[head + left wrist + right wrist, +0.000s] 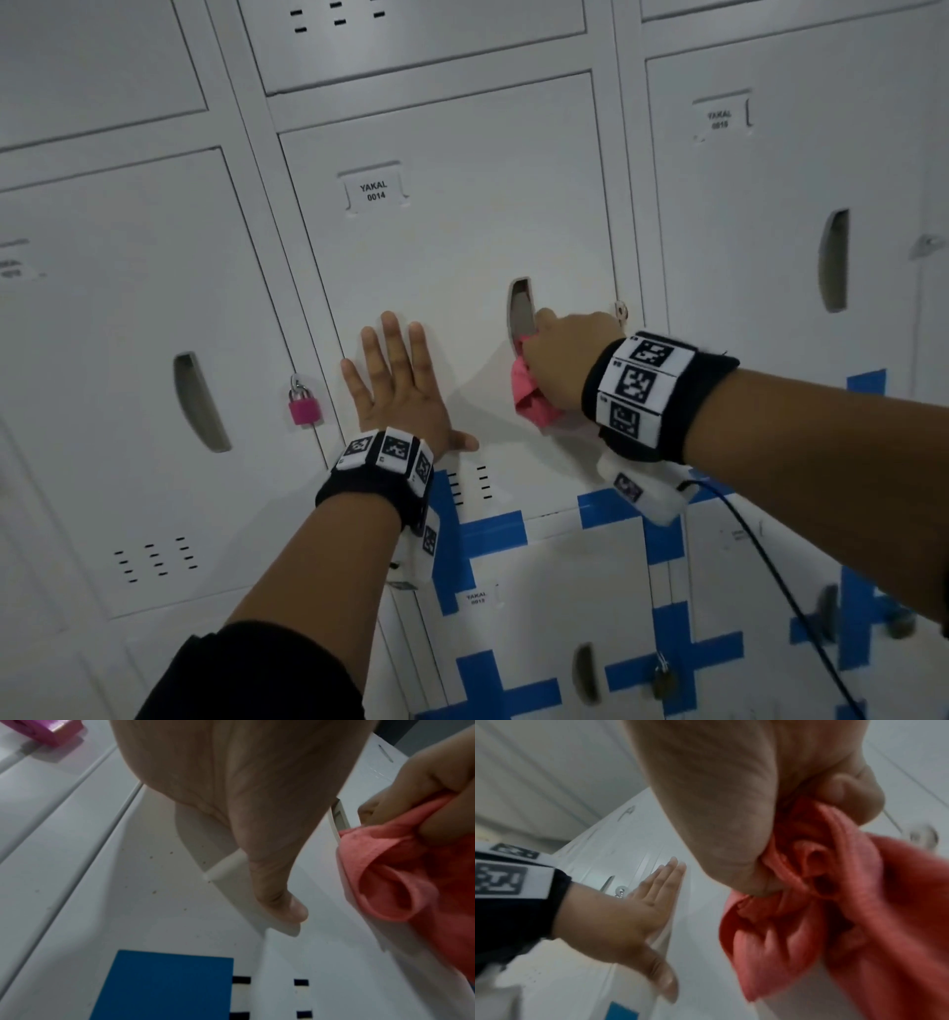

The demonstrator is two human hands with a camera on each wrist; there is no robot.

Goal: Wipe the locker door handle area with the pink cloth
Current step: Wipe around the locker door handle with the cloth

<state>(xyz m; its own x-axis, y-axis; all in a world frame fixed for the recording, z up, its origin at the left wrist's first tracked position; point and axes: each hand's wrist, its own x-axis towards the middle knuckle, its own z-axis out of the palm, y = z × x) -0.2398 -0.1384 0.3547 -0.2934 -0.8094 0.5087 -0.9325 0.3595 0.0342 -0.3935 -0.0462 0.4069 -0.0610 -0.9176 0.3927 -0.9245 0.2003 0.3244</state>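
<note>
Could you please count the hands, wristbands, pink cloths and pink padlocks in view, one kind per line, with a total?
Hands: 2, left hand and right hand
Wristbands: 2, left wristband and right wristband
Pink cloths: 1, cloth
Pink padlocks: 1, padlock
Total: 6

Grey metal lockers, blue tape strips, pink padlock.
</note>
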